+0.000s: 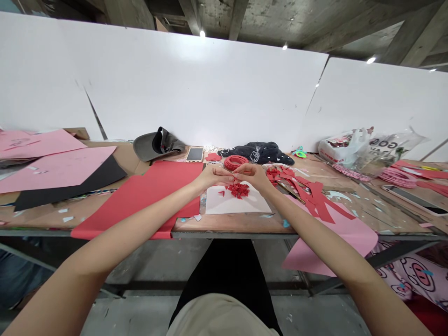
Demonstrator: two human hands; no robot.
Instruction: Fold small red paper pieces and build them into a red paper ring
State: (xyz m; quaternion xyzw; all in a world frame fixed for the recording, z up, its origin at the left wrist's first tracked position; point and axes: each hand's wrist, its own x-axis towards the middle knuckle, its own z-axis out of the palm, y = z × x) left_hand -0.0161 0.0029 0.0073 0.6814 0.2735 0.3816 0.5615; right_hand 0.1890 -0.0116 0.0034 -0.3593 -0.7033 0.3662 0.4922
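Observation:
My left hand [214,178] and my right hand [252,176] meet fingertip to fingertip above a white sheet [220,205]. Fingers of both are pinched together; whatever they hold is too small to make out. Just below them, a pile of small red paper pieces [239,190] lies on the sheet. Behind the hands is a red ring-shaped coil [235,162]. Large red paper [147,191] lies under and beside my left forearm. More red scraps and strips [317,198] are to the right of my right hand, with scissors [289,189] among them.
Pink sheets [63,168] and black paper [80,186] lie at the left. A grey cap [157,143], a phone [195,154] and dark cloth [261,152] sit along the back. At the right are plastic bags [346,147], pink coils [397,177] and another phone [416,198].

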